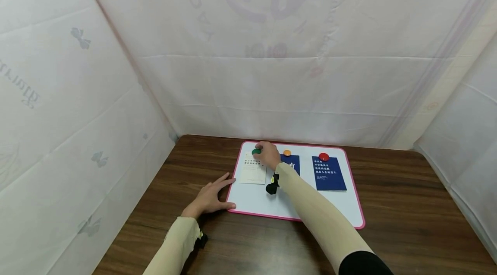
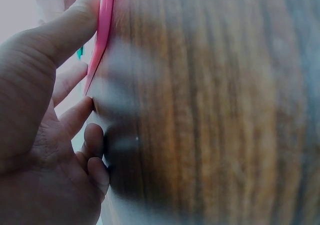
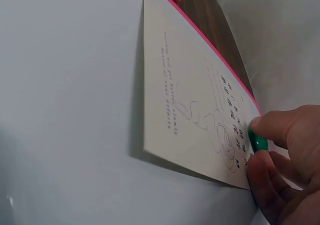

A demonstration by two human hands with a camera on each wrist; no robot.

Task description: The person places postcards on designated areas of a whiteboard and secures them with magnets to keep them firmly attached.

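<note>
**Two hands at a white board: one steadies the edge, one pinches a green magnet**

Nearest to me, both forearms in pale sleeves reach over the brown wooden surface (image 1: pixel 407 206). The left hand (image 1: pixel 209 197) lies flat on the wood at the left edge of the white board (image 1: pixel 256 201), which has a pink rim. Its fingers are straight and spread, and the fingertips (image 2: pixel 90 15) touch the pink rim; this hand grips nothing. A small black device sits on each wrist.

The board lies near the far edge of the surface, close to the white cloth wall. The right arm crosses the board from its near edge toward its far left corner. There the right hand (image 1: pixel 268 154) has the thumb and fingers curled together on a green magnet (image 1: pixel 256 152), pinching it. In the right wrist view the green magnet (image 3: pixel 258 142) stands on the far end of a cream card (image 3: pixel 195 110) with printed text, and the card lies flat on the board along its left edge.

To the right of this hand, along the far edge of the board, an orange magnet (image 1: pixel 287 153) sits on a blue card (image 1: pixel 293 163), partly hidden by the arm. Further right, a red magnet (image 1: pixel 324 156) sits on the top of a second blue card (image 1: pixel 328 174) with white text.
</note>
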